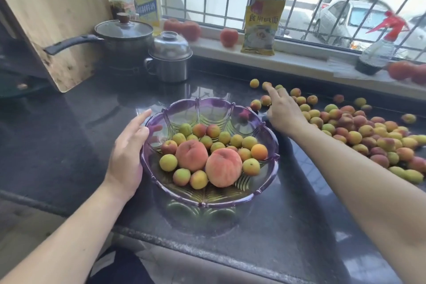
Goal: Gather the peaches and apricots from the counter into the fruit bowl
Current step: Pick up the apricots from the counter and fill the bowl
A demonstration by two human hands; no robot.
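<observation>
With the left hand resting open-fingered against the rim of the purple scalloped glass fruit bowl on the dark stone counter, the right hand reaches beyond it, fingers extended, toward a small yellow-orange apricot at its fingertip.

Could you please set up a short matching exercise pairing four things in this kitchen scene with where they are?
Things:
1. two large peaches
2. spray bottle
3. left hand
4. lidded saucepan

Places:
A. on the windowsill, far right
B. against the purple bowl's left rim
C. back of the counter, beside the steel mug
D. inside the bowl among apricots

Pairs: 1-D, 2-A, 3-B, 4-C
</observation>
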